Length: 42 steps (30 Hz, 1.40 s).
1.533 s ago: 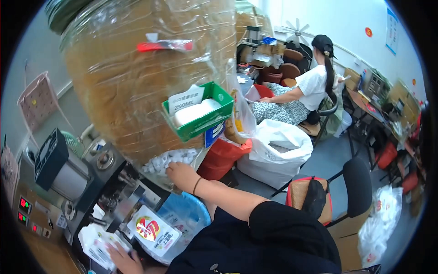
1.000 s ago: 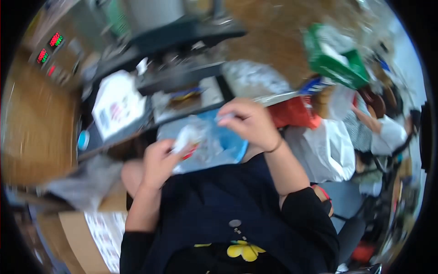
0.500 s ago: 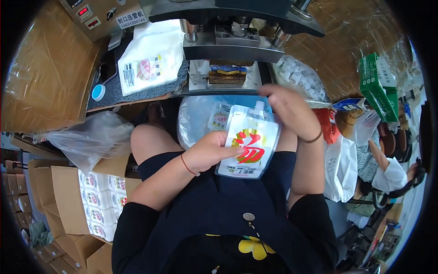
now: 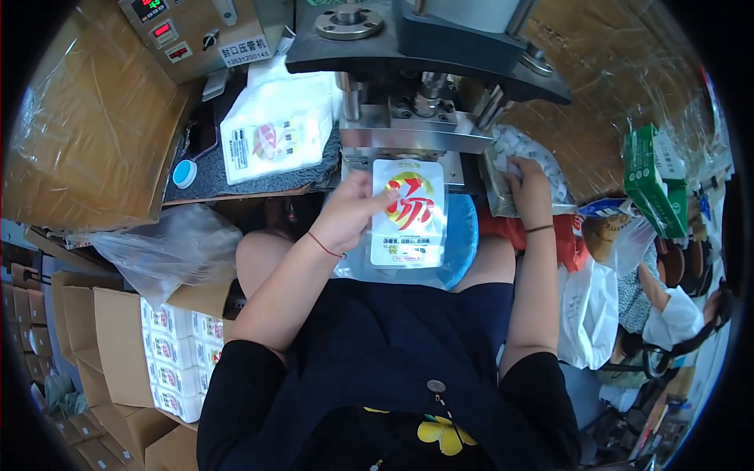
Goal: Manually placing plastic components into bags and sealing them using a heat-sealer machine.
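Observation:
My left hand (image 4: 351, 206) grips a white pouch (image 4: 408, 245) by its left edge, thumb on the front. The pouch has red lettering over a yellow-green ring and stands in front of the press (image 4: 416, 140), covering much of its lower jaw. No spout shows at the pouch's top edge. At the right, my right hand (image 4: 530, 191) dips its bent fingers into a tray of small white plastic pieces (image 4: 546, 161). Whatever its fingertips hold is hidden. Under the pouch is a blue basin (image 4: 463, 245) with clear plastic in it.
A stack of flat pouches (image 4: 271, 141) lies on the grey mat (image 4: 314, 169), near a blue-and-white cap (image 4: 184, 173). The control box (image 4: 196, 39) is at upper left. Packed pouches (image 4: 169, 353) fill a carton at lower left. A green box (image 4: 653, 180) and another person's arm (image 4: 656, 282) are at right.
My left hand has carried the pouch forward to the press; the spout seen on a pouch earlier no longer shows. My right hand has left the pouch's top for the tray.

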Each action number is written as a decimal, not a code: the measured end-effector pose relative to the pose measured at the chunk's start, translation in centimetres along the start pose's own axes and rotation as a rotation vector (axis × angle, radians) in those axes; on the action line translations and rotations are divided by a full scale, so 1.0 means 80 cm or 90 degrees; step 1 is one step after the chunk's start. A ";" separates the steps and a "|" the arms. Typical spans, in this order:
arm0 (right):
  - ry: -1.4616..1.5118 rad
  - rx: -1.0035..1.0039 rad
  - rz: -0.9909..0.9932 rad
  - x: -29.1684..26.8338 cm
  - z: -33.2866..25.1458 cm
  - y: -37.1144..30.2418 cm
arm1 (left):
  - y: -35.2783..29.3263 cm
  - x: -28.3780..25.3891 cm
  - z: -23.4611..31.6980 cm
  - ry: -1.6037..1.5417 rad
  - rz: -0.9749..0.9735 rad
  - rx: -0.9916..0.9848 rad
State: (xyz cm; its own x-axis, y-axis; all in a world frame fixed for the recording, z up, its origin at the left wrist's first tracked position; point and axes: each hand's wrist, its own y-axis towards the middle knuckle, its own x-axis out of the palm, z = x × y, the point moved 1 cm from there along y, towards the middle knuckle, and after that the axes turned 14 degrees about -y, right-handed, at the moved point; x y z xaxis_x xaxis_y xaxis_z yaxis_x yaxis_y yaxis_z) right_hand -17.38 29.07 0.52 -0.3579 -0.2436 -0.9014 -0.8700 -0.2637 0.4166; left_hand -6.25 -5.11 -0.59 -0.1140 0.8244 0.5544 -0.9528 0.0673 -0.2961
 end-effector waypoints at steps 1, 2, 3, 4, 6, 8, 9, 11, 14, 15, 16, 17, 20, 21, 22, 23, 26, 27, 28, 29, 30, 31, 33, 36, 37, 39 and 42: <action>0.002 0.006 0.025 0.001 -0.001 -0.002 | -0.001 -0.012 0.004 0.119 0.134 0.132; -0.003 0.004 0.051 0.000 -0.003 -0.004 | 0.009 -0.035 0.021 0.186 0.226 0.365; -0.005 0.017 0.057 -0.007 -0.007 -0.006 | 0.015 -0.063 0.046 0.253 0.315 0.595; -0.006 0.030 0.064 -0.014 -0.011 -0.009 | 0.009 -0.089 0.070 0.594 0.399 0.702; -0.005 -0.007 0.147 -0.023 -0.016 -0.017 | -0.010 -0.123 0.088 1.007 0.261 0.584; -0.031 -0.042 0.278 -0.042 -0.025 -0.033 | -0.049 -0.103 0.067 1.117 0.067 0.565; 0.043 0.023 0.268 -0.055 -0.034 -0.043 | -0.062 -0.104 0.058 1.118 0.007 0.507; 0.258 0.180 0.237 -0.068 -0.047 -0.063 | -0.076 -0.116 0.037 0.901 -0.006 0.569; 0.296 0.067 0.164 -0.067 -0.104 -0.070 | -0.092 -0.070 0.029 0.099 0.131 0.291; 0.293 -0.041 0.104 -0.069 -0.135 -0.066 | -0.089 -0.064 0.021 0.075 0.068 0.296; 0.375 -0.096 -0.053 -0.071 -0.160 -0.066 | -0.090 -0.058 0.018 0.169 0.048 0.261; 0.365 -0.194 -0.051 -0.075 -0.180 -0.059 | -0.088 -0.049 0.017 0.259 0.020 0.225; 0.487 -0.213 -0.043 -0.093 -0.190 -0.047 | -0.078 -0.011 0.004 0.347 -0.037 0.249; 0.637 -0.096 0.022 -0.089 -0.188 -0.046 | -0.079 0.012 0.008 0.340 -0.051 0.214; 0.594 -0.096 0.042 -0.103 -0.193 -0.038 | -0.078 0.020 0.003 0.341 -0.058 0.186; 0.552 -0.097 0.063 -0.116 -0.196 -0.027 | -0.078 0.026 -0.001 0.342 -0.065 0.160; 0.426 -0.188 -0.007 -0.108 -0.188 -0.017 | -0.085 0.038 -0.016 0.219 -0.117 0.033; 0.366 -0.233 -0.066 -0.108 -0.183 -0.015 | -0.089 0.042 -0.021 0.092 -0.130 -0.054; 0.365 -0.247 -0.101 -0.111 -0.175 -0.014 | -0.091 0.043 -0.024 0.044 -0.173 -0.115; 0.367 -0.250 -0.104 -0.114 -0.170 -0.011 | -0.091 0.046 -0.023 0.042 -0.170 -0.115; 0.368 -0.256 -0.181 -0.116 -0.165 -0.013 | -0.091 0.051 -0.026 0.006 -0.198 -0.173; 0.369 -0.263 -0.260 -0.116 -0.160 -0.014 | -0.093 0.055 -0.030 -0.030 -0.224 -0.230; 0.316 -0.230 -0.158 -0.105 -0.139 -0.018 | -0.087 0.049 -0.045 -0.066 -0.218 -0.242; 0.048 -0.048 -0.047 -0.083 -0.068 0.002 | -0.067 0.036 -0.052 -0.109 -0.181 -0.198; -0.030 -0.019 -0.060 -0.074 -0.042 0.005 | -0.058 0.034 -0.046 -0.122 -0.161 -0.180; -0.043 -0.044 -0.089 -0.046 -0.020 0.004 | -0.040 0.028 -0.025 -0.132 -0.106 -0.154; -0.030 -0.069 -0.106 -0.012 -0.010 0.011 | -0.015 0.020 -0.001 -0.170 -0.144 -0.156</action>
State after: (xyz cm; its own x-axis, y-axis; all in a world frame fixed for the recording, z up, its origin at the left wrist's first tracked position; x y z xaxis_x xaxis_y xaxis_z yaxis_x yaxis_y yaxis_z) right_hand -17.56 28.36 1.88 -0.2302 -0.1445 -0.9623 -0.8780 -0.3957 0.2695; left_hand -5.26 -3.84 0.58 -0.0098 0.6013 0.7990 -0.8707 0.3878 -0.3025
